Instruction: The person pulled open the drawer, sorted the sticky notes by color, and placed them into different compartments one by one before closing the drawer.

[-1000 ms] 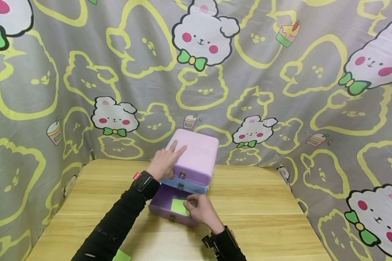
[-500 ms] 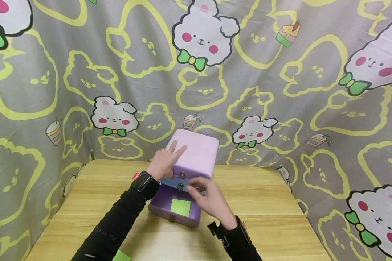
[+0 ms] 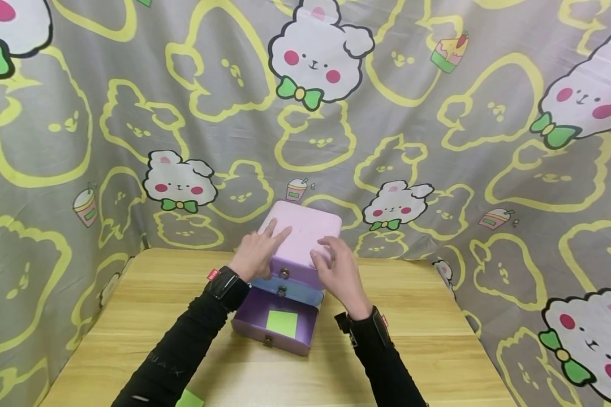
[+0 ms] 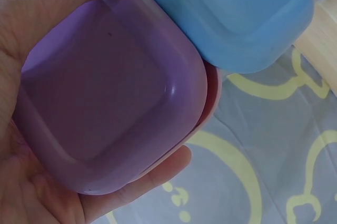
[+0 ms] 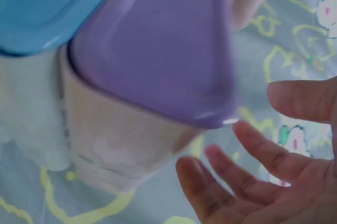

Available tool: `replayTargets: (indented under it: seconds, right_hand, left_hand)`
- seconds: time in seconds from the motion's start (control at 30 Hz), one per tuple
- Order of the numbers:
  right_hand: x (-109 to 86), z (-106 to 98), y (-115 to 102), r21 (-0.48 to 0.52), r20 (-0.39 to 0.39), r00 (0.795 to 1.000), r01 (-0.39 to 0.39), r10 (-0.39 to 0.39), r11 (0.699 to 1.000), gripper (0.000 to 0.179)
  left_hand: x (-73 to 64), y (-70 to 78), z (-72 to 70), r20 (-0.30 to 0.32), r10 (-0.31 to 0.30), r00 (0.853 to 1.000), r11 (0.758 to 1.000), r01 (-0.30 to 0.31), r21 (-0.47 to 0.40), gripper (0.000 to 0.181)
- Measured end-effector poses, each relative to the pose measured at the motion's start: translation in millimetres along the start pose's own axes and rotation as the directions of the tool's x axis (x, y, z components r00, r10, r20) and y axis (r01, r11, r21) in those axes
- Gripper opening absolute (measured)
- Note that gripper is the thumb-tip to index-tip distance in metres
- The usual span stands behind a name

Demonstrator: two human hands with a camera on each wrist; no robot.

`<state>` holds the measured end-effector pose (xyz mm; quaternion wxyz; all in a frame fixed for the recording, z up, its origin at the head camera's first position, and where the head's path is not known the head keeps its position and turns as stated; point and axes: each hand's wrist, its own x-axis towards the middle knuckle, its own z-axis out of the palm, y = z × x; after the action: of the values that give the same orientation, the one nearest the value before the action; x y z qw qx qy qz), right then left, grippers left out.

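A small stacked drawer box (image 3: 305, 226) with a pink top stands on the table. Its bottom purple drawer (image 3: 287, 343) is pulled out, and a green sticky note (image 3: 282, 323) lies inside. The blue middle drawer (image 3: 302, 293) and the purple top drawer (image 4: 105, 82) are in their places. My left hand (image 3: 254, 255) holds the top unit at its left front corner, thumb over the front and fingers along the top and side. My right hand (image 3: 340, 277) is beside the right front corner, empty, its fingers (image 5: 253, 150) spread and loosely bent near the drawer's edge in the right wrist view.
Another green sheet (image 3: 189, 399) lies at the near edge of the wooden table (image 3: 397, 339), partly hidden by the left sleeve. A patterned grey curtain (image 3: 234, 141) hangs close behind the box and along both sides.
My right hand has left the green sticky note in the bottom drawer and moved up past the blue drawer to the top unit's right corner. The left hand has stayed put.
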<state>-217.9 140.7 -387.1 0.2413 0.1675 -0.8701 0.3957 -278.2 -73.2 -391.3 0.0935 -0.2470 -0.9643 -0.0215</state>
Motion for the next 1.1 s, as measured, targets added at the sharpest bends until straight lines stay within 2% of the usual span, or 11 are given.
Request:
replayTargets:
  seconds: [0.17,0.37,0.63,0.8,0.97,1.03,1.1]
  right_hand:
    - [12.2,4,19,-0.031,0.038,0.996,-0.085,0.086,0.996,0.039]
    - [23.0,4,38,-0.051,0.109,0.977,-0.180,0.184,0.982,0.055]
    - [32.3,8,57,-0.089,0.195,0.931,-0.295,0.308,0.951,0.076]
    - [36.2,15,68,0.010,0.262,0.908,-0.341,0.326,0.940,0.082]
    - [35.0,23,78,0.151,0.317,0.873,-0.431,0.369,0.890,0.083]
    - [34.3,26,79,0.183,0.322,0.867,-0.451,0.380,0.874,0.082]
    - [33.9,27,79,0.191,0.320,0.867,-0.454,0.382,0.870,0.081]
  left_hand:
    - [0.0,1.0,1.1,0.003,0.004,1.000,1.000,-0.004,-0.001,0.128]
    - [0.3,2.2,2.6,0.015,0.005,1.000,1.000,-0.005,-0.008,0.129]
    - [1.5,3.4,1.5,0.014,0.009,1.000,1.000,-0.009,0.012,0.130]
    - [0.6,3.7,0.5,0.001,-0.001,1.000,1.000,0.001,0.021,0.128]
    - [-3.1,4.0,2.2,0.003,-0.003,1.000,1.000,0.003,0.010,0.127]
    - [-4.5,3.7,3.0,-0.002,-0.006,1.000,1.000,0.006,0.000,0.126]
    - [-5.6,2.8,3.8,-0.012,-0.008,1.000,1.000,0.007,-0.020,0.126]
